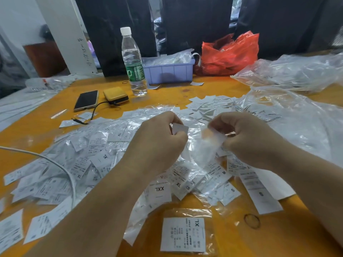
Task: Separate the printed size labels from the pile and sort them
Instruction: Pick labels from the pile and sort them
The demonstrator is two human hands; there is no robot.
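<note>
A wide pile of white size labels [96, 156] and small clear bags covers the orange table [185, 93]. Above the pile's middle, my left hand [157, 143] pinches a small white label [180, 128] between thumb and fingers. My right hand [248, 140] pinches a small clear plastic sleeve [206, 145], blurred, which hangs down between the two hands. Near the front edge lies an XL label in a clear bag [183, 234]. An XXL label [159, 191], a long S label [259, 193] and an M label [220, 173] lie below my hands.
A water bottle [134, 62], a phone [86, 100] and a yellow power bank [116, 95] stand at the back left. A lilac bin [168, 72] and red bag [230, 54] sit behind. Crumpled clear plastic [297, 115] fills the right. A white cable [55, 164] crosses the left labels; a rubber band [251, 221] lies front right.
</note>
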